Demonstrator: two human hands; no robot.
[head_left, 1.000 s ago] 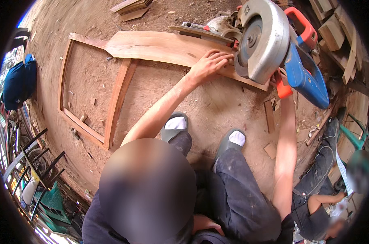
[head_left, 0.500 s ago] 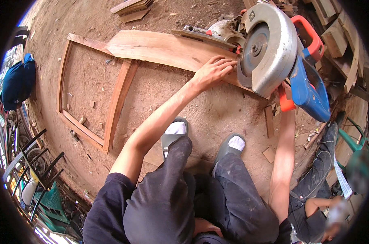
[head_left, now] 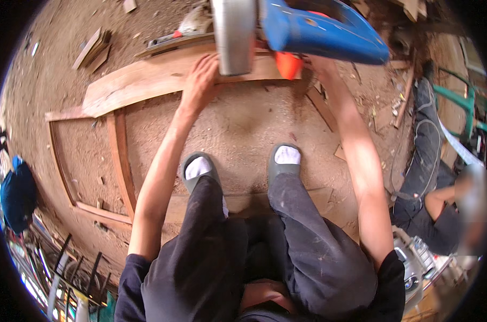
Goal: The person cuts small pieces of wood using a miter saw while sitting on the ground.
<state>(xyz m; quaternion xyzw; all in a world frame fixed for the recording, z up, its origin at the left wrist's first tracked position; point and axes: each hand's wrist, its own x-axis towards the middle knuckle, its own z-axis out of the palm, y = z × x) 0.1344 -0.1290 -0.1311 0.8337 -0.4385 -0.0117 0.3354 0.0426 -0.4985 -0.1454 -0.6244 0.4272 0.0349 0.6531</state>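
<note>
A circular power saw shows its silver guard edge-on at the top centre, with a blue body and red handle parts, partly blurred. My left hand lies on a long wooden board just left of the guard, fingers extended and apart. My right hand reaches to the saw by its lower red handle; its fingers are hidden and smeared. The board lies over a rectangular wooden frame on the dirt ground, beyond my sandalled feet.
Wood offcuts lie at upper left. A blue bag and metal clutter sit along the left rim. At right, another person's leg and arm show near a green chair and scrap wood.
The view has shifted, putting both hands and the saw higher in the picture. The saw, earlier showing its blade face at upper right, now appears edge-on at top centre.
</note>
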